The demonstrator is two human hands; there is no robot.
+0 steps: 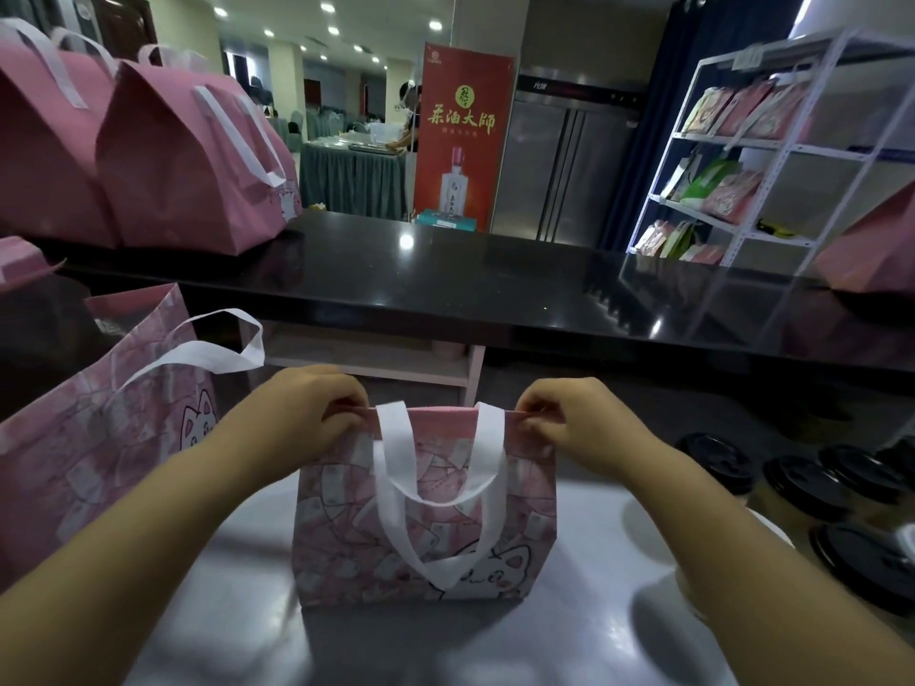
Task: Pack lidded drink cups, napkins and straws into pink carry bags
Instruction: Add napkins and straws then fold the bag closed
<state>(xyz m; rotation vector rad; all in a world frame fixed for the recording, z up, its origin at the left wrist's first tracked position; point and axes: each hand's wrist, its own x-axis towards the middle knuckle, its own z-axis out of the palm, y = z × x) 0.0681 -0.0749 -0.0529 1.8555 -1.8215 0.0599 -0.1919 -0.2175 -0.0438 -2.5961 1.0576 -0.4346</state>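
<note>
A pink carry bag (346, 527) with a cat print and white handles stands upright on the grey work surface (208, 631) in front of me. My left hand (307, 413) pinches the left end of its top rim. My right hand (569, 418) pinches the right end of the same rim. The rim is pulled flat, so the inside of the bag is hidden. Several drink cups with black lids (802, 487) stand to the right of the bag, close to my right forearm. No napkins or straws are visible.
Another pink bag (89, 438) stands at the left with its white handle raised. Two closed pink bags (183, 160) sit on the black counter (445, 279) behind, and one more (876, 250) at its right end. A white shelf rack (733, 156) stands beyond.
</note>
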